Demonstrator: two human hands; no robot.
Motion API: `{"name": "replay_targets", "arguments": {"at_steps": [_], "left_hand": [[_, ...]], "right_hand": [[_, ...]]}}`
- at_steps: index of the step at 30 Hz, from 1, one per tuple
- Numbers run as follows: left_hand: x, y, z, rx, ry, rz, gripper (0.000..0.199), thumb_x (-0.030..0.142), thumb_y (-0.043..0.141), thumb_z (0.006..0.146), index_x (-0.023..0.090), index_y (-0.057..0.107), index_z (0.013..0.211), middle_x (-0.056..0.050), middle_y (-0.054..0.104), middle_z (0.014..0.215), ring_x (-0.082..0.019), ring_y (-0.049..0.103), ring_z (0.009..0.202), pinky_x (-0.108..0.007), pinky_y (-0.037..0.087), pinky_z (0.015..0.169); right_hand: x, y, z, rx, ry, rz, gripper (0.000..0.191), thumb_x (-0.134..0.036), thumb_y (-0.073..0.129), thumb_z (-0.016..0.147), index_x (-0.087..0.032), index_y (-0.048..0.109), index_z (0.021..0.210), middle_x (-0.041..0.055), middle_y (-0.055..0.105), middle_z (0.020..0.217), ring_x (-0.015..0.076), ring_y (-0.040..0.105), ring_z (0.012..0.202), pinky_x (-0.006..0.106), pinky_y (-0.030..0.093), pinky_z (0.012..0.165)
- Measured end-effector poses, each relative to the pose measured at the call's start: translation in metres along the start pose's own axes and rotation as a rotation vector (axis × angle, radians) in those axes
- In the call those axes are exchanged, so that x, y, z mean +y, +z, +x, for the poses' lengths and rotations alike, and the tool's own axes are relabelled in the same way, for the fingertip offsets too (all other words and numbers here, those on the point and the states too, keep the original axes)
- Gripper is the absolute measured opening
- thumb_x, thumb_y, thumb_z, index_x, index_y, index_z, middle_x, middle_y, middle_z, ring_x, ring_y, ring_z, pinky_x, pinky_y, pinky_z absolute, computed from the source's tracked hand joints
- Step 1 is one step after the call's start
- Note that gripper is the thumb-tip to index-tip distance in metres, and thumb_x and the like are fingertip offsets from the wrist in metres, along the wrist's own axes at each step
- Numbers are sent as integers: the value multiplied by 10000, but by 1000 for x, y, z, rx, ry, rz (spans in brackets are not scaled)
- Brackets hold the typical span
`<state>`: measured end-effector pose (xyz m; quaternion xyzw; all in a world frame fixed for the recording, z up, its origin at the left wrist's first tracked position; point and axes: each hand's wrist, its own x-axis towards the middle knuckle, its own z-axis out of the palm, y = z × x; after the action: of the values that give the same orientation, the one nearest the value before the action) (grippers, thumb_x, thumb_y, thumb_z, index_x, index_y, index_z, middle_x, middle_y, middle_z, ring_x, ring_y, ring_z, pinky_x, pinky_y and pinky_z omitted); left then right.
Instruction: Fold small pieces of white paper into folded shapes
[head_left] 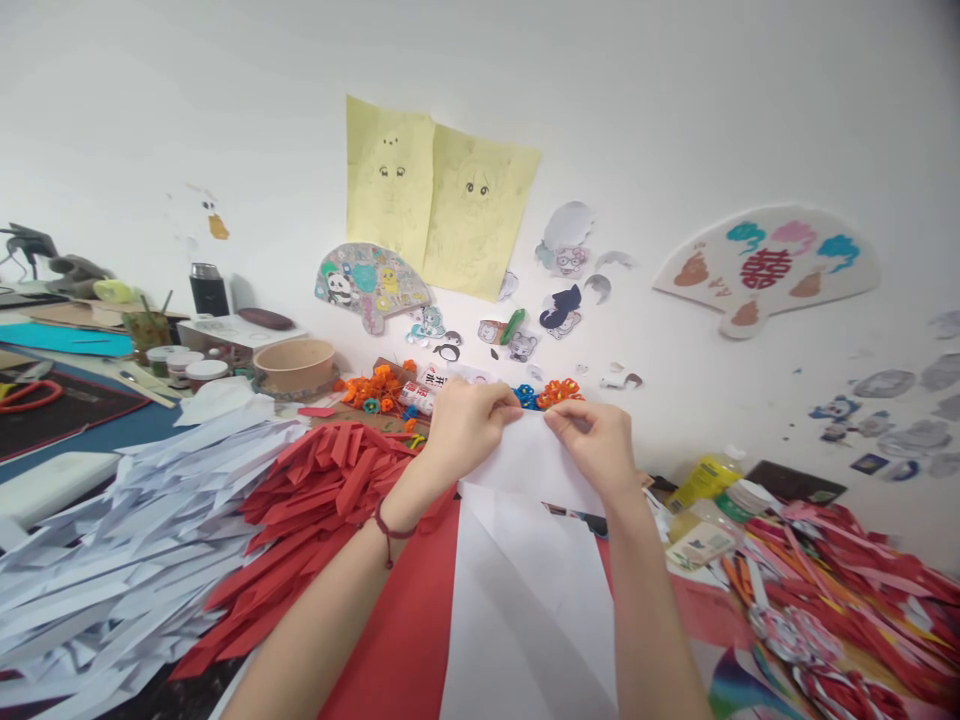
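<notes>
The left hand (469, 425) and right hand (596, 440) are pinching a white sheet's (536, 455) top edge, apparently keeping it taut.  Below, at bottom centre, white paper (525, 610) is lying ready.

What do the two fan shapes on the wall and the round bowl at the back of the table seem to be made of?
Left fan shape: probably paper or thin card, matt, with drawn pictures.
Right fan shape: perhaps thicker card or board, since an edge shows.
Bowl: tan, smooth; plastic or ceramic, I cannot tell which.
</notes>
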<state>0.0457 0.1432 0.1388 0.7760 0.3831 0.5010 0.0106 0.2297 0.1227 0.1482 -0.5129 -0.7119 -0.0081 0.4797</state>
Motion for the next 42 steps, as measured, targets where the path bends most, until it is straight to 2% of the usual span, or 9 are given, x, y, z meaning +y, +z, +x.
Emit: {"name": "replay_targets", "arguments": {"at_steps": [15, 25, 42], "left_hand": [[6, 0, -2, 11, -32, -28, 117, 214, 607, 831, 242, 702, 768, 31, 734, 751, -158, 622, 682, -337, 394, 801], [7, 1, -3, 13, -38, -7, 117, 235, 605, 837, 246, 703, 775, 24, 733, 750, -169, 611, 697, -347, 391, 804], [7, 5, -4, 40, -39, 14, 130, 237, 590, 839, 254, 710, 790, 20, 733, 747, -179, 606, 707, -362, 380, 792]], "right_hand": [[0, 1, 0, 44, 18, 12, 164, -301, 616, 749, -201, 738, 701, 33, 736, 738, 235, 669, 725, 324, 476, 727], [1, 2, 0, 62, -17, -27, 162, -285, 612, 758, -196, 740, 714, 34, 743, 744, 238, 681, 731, 320, 485, 716], [2, 4, 0, 67, 16, -29, 164, -290, 611, 764, -202, 746, 729, 34, 744, 753, 233, 680, 741, 315, 475, 716]]}}
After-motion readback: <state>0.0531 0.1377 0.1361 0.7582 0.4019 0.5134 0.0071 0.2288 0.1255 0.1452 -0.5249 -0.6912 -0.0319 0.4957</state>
